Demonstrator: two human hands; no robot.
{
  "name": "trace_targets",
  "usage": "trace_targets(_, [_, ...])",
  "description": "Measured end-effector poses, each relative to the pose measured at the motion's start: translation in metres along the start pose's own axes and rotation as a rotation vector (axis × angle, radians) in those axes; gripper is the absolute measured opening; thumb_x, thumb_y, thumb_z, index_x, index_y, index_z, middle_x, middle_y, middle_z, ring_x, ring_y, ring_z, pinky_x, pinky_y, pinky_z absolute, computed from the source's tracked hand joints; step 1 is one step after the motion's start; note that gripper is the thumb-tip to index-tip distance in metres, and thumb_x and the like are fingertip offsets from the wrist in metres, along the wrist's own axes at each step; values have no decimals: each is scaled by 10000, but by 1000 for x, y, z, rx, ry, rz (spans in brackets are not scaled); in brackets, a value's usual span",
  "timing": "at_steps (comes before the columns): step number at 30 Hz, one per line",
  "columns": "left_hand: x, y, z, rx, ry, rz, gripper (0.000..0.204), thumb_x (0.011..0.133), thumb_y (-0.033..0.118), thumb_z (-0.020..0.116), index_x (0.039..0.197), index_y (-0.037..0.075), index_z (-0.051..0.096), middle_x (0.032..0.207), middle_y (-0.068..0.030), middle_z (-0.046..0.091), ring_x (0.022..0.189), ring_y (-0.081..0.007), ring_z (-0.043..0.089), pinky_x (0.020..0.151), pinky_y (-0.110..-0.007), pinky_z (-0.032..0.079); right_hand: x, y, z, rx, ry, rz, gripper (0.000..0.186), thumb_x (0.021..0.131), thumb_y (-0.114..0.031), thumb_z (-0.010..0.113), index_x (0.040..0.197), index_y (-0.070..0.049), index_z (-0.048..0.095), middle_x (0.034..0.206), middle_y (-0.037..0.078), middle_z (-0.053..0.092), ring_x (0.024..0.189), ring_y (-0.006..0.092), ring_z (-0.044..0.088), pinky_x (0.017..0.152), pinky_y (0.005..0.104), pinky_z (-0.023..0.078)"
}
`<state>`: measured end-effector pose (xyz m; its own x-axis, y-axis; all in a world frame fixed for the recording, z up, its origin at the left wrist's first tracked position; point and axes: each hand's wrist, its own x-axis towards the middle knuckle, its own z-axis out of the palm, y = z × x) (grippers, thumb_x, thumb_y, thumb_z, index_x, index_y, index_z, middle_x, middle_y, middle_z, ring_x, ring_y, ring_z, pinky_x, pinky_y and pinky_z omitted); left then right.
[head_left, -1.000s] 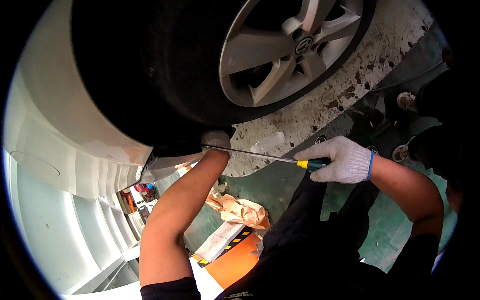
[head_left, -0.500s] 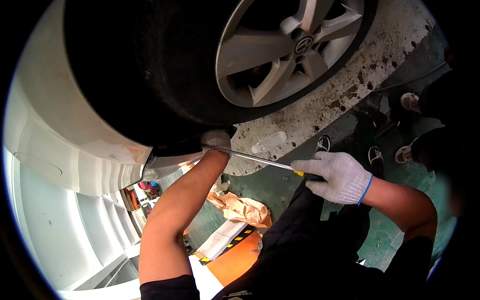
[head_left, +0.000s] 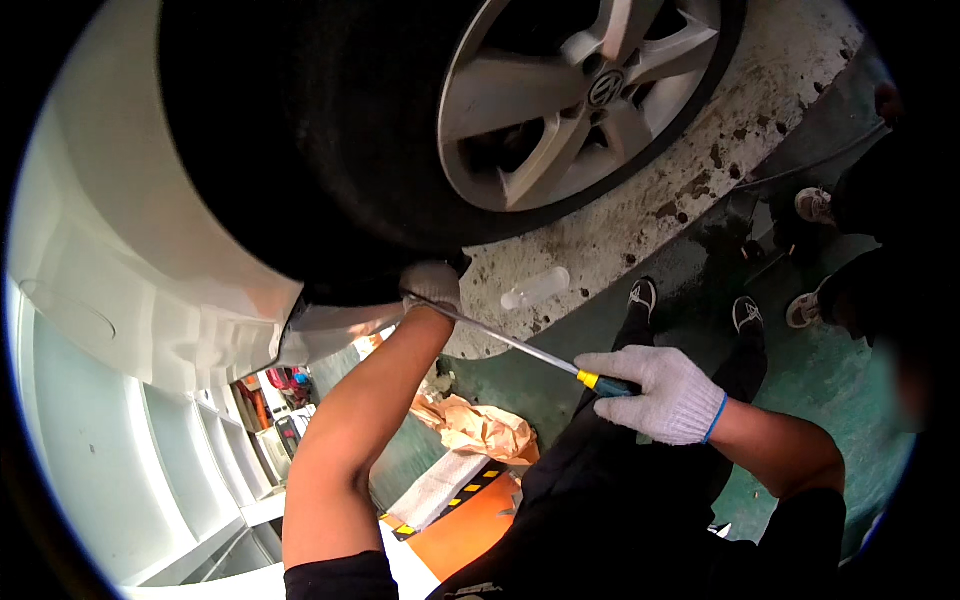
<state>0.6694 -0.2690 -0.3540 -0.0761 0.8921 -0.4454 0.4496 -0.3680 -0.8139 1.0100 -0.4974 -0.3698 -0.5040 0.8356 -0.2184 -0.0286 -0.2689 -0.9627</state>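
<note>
The gloved right hand point(head_left: 665, 392) is clenched around a screwdriver point(head_left: 520, 347); the left hand point(head_left: 432, 284), fingers curled, presses its tip beneath the tire point(head_left: 300, 150).

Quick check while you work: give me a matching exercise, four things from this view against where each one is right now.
Things:
1. left hand
2. right hand
3. clear plastic bottle
4. crumpled brown paper

Places:
A. lying on the stained pale floor just beside the tyre
B. gripping the yellow and teal handle of the long screwdriver
C. on the floor between the person's two forearms
D. up at the lower edge of the tyre, at the screwdriver's tip end

Pairs: 1-D, 2-B, 3-A, 4-C
</note>
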Motion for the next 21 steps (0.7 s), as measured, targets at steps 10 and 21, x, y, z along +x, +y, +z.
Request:
trace_targets(10, [9, 9, -2, 23, -22, -20, 259, 1049, 218, 640, 1158, 169, 870, 1198, -59, 838, 1107, -265, 801, 859, -454, 621, -13, -50, -10, -61, 65, -183, 557, 985, -284, 686, 1464, -7, 628, 1132, 284, 721, 1066, 462, 710, 1002, 523, 565])
trace_targets(21, [24, 8, 17, -1, 15, -20, 296, 1063, 254, 613, 1175, 161, 871, 1258, -82, 825, 1147, -296, 787, 903, -479, 597, -31, -40, 71, 75, 202, -14, 574, 944, -242, 790, 1470, -56, 657, 1012, 191, 674, 929, 380, 701, 837, 449, 578])
